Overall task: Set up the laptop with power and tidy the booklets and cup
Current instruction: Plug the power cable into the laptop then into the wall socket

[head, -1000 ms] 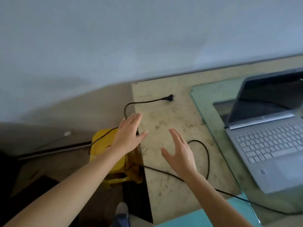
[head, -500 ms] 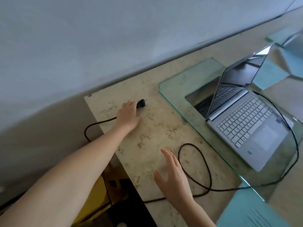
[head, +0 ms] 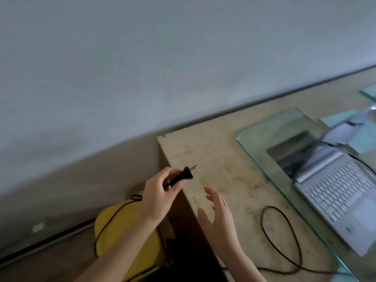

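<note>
My left hand [head: 159, 192] is shut on the black power plug [head: 186, 174] and holds it just above the left edge of the stone table [head: 221, 159], prongs pointing up and right. Its black cable [head: 284, 241] runs down over a yellow stool and loops across the table toward the laptop. My right hand [head: 218, 220] hovers open over the table's near left part, holding nothing. The open silver laptop [head: 341, 192] sits on a glass plate [head: 270, 131] at the right. Light blue booklets [head: 360, 137] lie behind the laptop. No cup is in view.
A yellow stool [head: 124, 237] stands on the floor just left of the table, with cable draped over it. A pale wall [head: 162, 68] rises behind the table. A small white object [head: 38, 227] lies on the floor by the wall base at left.
My left hand has closed on the plug and lifted it off the table, back toward the table's left edge. The right hand stays open nearby. The camera view has shifted left.
</note>
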Demonstrator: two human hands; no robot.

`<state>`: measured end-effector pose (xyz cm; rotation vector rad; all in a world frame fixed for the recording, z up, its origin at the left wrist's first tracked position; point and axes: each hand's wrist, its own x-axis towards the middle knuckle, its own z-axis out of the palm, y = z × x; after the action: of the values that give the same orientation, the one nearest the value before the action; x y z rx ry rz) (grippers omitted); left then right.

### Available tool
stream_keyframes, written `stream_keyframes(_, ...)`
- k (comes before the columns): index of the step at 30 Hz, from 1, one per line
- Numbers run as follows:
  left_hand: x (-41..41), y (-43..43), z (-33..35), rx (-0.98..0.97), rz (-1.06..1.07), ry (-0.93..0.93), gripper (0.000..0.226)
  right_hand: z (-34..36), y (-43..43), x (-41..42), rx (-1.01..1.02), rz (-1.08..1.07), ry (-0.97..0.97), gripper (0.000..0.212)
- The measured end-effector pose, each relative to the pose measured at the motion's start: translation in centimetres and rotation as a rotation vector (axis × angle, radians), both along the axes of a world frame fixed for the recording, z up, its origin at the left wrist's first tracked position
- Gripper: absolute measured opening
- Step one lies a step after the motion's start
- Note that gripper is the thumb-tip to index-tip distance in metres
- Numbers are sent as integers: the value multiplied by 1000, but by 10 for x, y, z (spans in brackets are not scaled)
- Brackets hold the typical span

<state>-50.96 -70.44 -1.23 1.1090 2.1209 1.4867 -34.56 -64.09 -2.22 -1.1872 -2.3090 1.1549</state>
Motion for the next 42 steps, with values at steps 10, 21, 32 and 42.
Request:
stream_keyframes(10,-17,-168,30,134,418,-336,17,35,-80,-111,-50,352,242,45)
stream_keyframes(21,5,-318,66,331,923,-510,18,22,-184,-171,-250,711,273,33)
stream_keyframes(32,-1,-357,16,254,1142,-537,25,-61,-181,-208,-250,826,202,42)
stream_keyframes(42,-99,-355,-231,183,1315,-435,21,-231,-172,-305,277,1104,2,50)
